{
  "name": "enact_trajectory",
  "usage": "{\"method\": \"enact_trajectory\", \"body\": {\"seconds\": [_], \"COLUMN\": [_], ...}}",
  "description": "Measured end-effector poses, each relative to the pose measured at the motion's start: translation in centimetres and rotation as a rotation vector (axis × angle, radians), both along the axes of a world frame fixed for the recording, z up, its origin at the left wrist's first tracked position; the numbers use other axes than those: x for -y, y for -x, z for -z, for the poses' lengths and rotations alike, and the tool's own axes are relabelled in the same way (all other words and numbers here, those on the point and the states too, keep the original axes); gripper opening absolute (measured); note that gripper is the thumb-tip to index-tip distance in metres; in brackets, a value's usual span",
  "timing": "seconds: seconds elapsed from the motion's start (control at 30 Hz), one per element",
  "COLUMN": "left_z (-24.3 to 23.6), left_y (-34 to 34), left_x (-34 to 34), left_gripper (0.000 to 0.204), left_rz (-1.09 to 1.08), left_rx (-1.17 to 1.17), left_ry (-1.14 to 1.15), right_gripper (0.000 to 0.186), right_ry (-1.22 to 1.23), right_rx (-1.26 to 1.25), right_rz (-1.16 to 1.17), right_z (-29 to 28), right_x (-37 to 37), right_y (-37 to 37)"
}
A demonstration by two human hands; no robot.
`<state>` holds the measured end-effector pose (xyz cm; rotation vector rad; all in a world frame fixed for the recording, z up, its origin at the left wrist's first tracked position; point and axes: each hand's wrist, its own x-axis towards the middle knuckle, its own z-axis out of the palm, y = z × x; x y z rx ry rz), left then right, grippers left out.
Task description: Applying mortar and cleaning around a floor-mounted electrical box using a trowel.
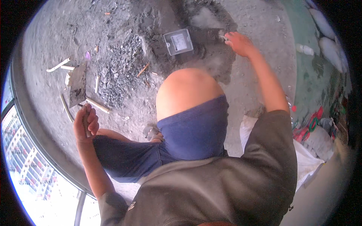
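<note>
My left hand (86,122) is closed around the handle of a trowel (78,84), whose broad flat blade points away from me and is smeared with dark mortar. Far out to the right, my right hand (240,43) reaches down to a patch of dark, damp mortar (211,49). Its fingers are closed on a small greyish thing, too small to make out. Left of that hand, a clear plastic box (178,41) with a white label sits in the dark mortar, apart from both hands.
Grey gravel (118,71) lies heaped left of the box. Pale pipe pieces (98,105) are scattered near the trowel. White sacks (327,51) line the far right, above a tangle of red and green material (311,124). A window (34,162) curves along the lower left.
</note>
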<state>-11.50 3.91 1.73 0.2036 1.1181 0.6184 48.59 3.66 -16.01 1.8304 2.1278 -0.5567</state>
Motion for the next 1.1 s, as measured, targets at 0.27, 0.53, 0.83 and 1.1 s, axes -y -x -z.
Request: {"method": "enact_trajectory", "body": {"seconds": [0.27, 0.53, 0.83, 1.1], "left_z": [-0.1, -0.3, 0.0, -0.5], "left_y": [0.0, -0.6, 0.6, 0.4], "left_x": [0.1, -0.5, 0.2, 0.4], "left_gripper": [0.019, 0.020, 0.020, 0.019], "left_rz": [-0.006, -0.013, 0.012, -0.037], "left_rx": [-0.014, 0.002, 0.052, 0.019], "left_ry": [-0.007, 0.029, -0.032, -0.026], "right_gripper": [0.040, 0.029, 0.032, 0.033], "right_ry": [0.090, 0.333, 0.515, 0.721], "right_rx": [-0.034, -1.536, -1.788, -1.622], "right_rz": [0.029, 1.396, 1.517, 1.234], "right_z": [-2.1, 0.7, 1.9, -0.8], "right_x": [-1.4, 6.9, 4.9, 2.4], "right_y": [-0.4, 9.6, 14.1, 6.4]}}
